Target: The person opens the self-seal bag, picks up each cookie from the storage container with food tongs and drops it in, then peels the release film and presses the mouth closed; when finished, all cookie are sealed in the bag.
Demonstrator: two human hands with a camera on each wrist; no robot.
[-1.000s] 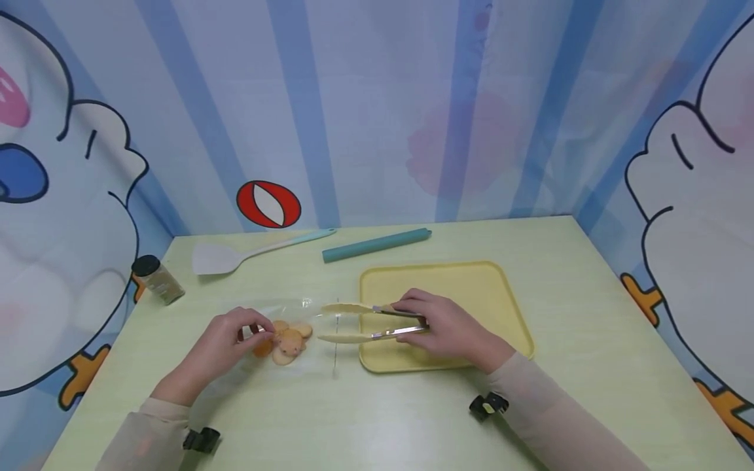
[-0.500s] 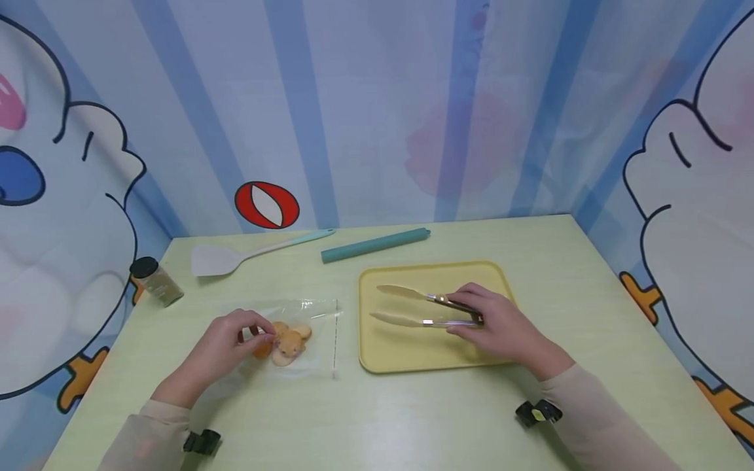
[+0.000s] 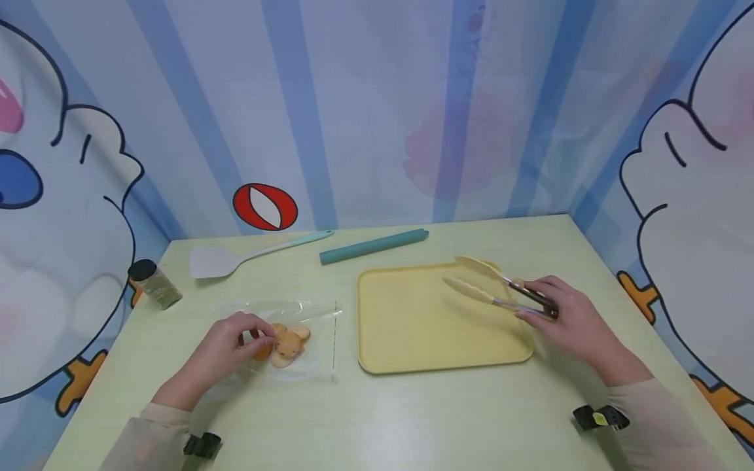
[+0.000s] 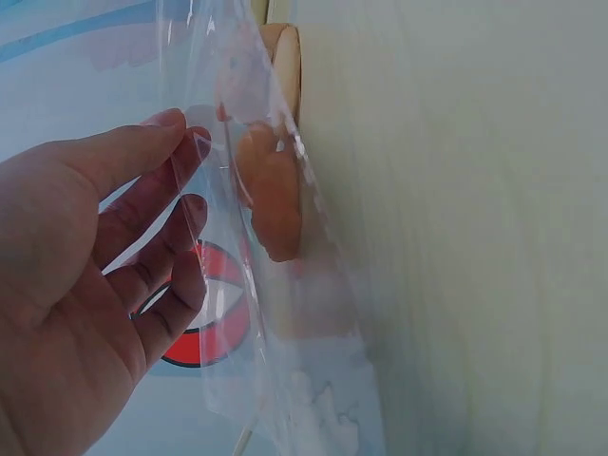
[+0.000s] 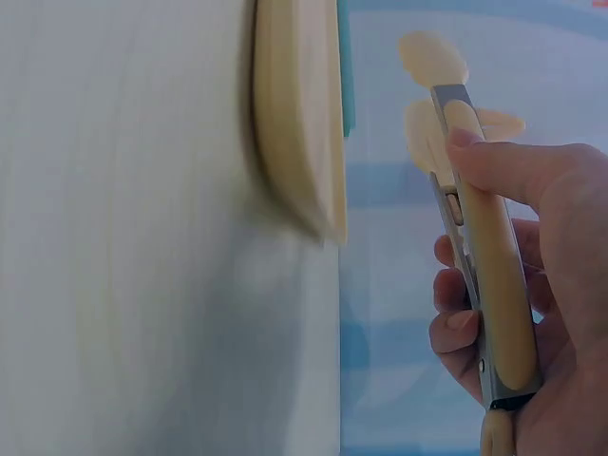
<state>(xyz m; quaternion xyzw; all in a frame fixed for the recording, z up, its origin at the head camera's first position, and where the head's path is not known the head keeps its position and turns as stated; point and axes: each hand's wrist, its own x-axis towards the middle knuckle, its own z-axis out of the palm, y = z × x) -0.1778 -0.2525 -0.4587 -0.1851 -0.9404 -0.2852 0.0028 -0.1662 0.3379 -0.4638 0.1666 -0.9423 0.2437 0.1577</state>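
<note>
My left hand [image 3: 224, 347] pinches the film of a clear plastic bag [image 3: 318, 356] between thumb and fingertips, plainer in the left wrist view. Inside the bag lie several orange-brown, bread-like pieces [image 3: 288, 343], one with a small face. My right hand [image 3: 580, 327] grips a pair of tongs [image 3: 533, 296] with cream tips and metal arms. The tongs' arms stand apart with nothing between them, over the right part of a yellow tray [image 3: 406, 363]. Up close in the right wrist view, thumb and fingers wrap the tongs' handles [image 5: 499, 285].
A white spatula [image 3: 215, 261] with a pale blue handle and a teal stick [image 3: 374, 246] lie along the table's back. At the left edge lies a black-capped jar [image 3: 156, 284]. A striped cartoon curtain [image 3: 377, 118] hangs behind the table [image 3: 412, 418].
My right hand has carried the tongs rightward, from over the bag's right edge across the tray to its right side. My left hand stays on the bag.
</note>
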